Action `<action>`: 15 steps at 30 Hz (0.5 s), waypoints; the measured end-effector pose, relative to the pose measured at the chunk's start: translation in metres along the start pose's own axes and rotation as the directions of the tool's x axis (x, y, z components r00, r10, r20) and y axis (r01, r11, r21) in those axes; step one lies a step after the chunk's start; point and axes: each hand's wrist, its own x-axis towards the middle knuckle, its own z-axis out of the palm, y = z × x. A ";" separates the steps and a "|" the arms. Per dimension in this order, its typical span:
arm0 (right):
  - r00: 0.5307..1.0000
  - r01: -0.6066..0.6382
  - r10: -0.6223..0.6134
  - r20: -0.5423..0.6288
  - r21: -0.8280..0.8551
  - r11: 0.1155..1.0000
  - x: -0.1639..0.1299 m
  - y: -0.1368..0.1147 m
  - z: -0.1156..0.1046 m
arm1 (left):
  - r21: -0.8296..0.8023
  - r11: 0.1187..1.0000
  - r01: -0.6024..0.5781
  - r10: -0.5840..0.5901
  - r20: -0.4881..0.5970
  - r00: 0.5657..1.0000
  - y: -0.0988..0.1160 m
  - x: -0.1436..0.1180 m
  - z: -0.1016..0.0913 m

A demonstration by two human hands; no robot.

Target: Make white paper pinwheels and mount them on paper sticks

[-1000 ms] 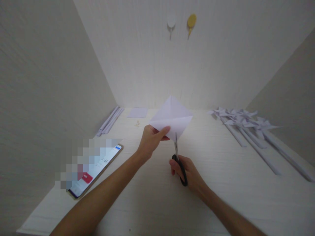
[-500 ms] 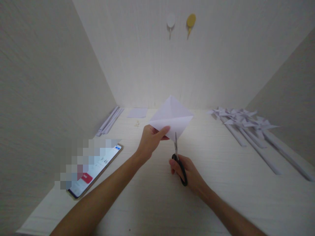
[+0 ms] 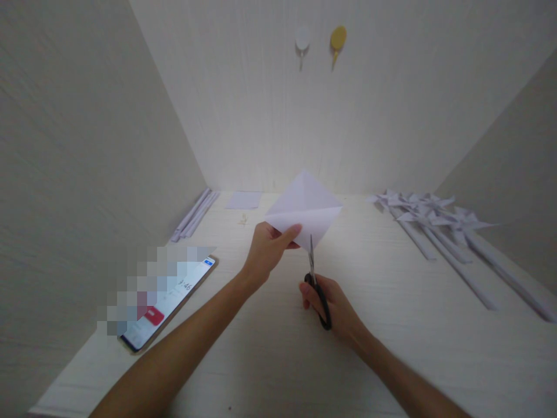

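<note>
Pale walls enclose a whitish, perhaps wooden, table.

White paper, black-handled scissors, pale wood-grain surface (faint streaks), one yellow wall hook, one white hook.

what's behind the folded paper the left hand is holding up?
Behind the folded paper held by the left hand: pale back wall and the far tabletop. Whatever lies on the strip of table directly behind the sheet is covered.
</note>
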 end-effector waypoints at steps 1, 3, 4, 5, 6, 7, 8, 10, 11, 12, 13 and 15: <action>1.000 0.003 -0.003 -0.004 -0.007 1.000 0.000 0.000 0.000 | 0.003 1.000 0.003 -0.003 -0.001 1.000 0.000 0.000 0.000; 1.000 -0.001 0.001 -0.009 -0.019 1.000 0.000 0.000 0.000 | 0.009 1.000 0.005 -0.005 -0.004 1.000 0.000 0.000 0.000; 1.000 -0.005 0.005 -0.011 -0.021 1.000 0.000 0.000 0.000 | 0.011 1.000 0.002 -0.002 -0.003 1.000 0.000 0.000 0.000; 1.000 -0.009 0.009 -0.013 -0.021 1.000 0.000 -0.001 0.000 | 0.013 1.000 -0.003 0.003 -0.001 1.000 0.000 0.000 0.000; 1.000 -0.011 0.011 -0.016 -0.019 1.000 0.000 -0.001 0.001 | 0.014 1.000 -0.006 0.006 0.001 1.000 0.000 0.001 -0.001; 1.000 -0.011 0.011 -0.017 -0.015 1.000 0.000 -0.001 0.001 | 0.015 1.000 -0.008 0.008 0.001 1.000 -0.001 0.001 -0.001; 1.000 -0.009 0.009 -0.020 -0.012 1.000 0.000 -0.001 0.001 | 0.016 1.000 -0.008 0.008 0.000 1.000 -0.001 0.001 -0.001; 1.000 -0.005 0.004 -0.025 -0.008 1.000 0.000 -0.001 0.002 | 0.020 1.000 -0.005 0.005 -0.004 1.000 -0.001 0.001 -0.001; 1.000 -0.004 0.003 -0.029 -0.009 1.000 0.000 -0.001 0.002 | 0.020 1.000 -0.004 0.004 -0.003 1.000 -0.001 0.001 -0.001; 0.999 -0.003 0.002 -0.032 -0.012 1.000 0.000 0.000 0.002 | 0.020 1.000 -0.004 0.004 -0.003 1.000 -0.002 0.001 -0.001; 0.999 -0.002 0.001 -0.036 -0.015 1.000 0.000 0.000 0.002 | 0.018 1.000 -0.004 0.004 -0.002 1.000 -0.002 0.001 -0.001; 0.999 -0.001 0.000 -0.041 -0.024 1.000 -0.001 0.000 0.002 | 0.014 1.000 -0.001 0.001 0.001 1.000 -0.002 0.001 -0.002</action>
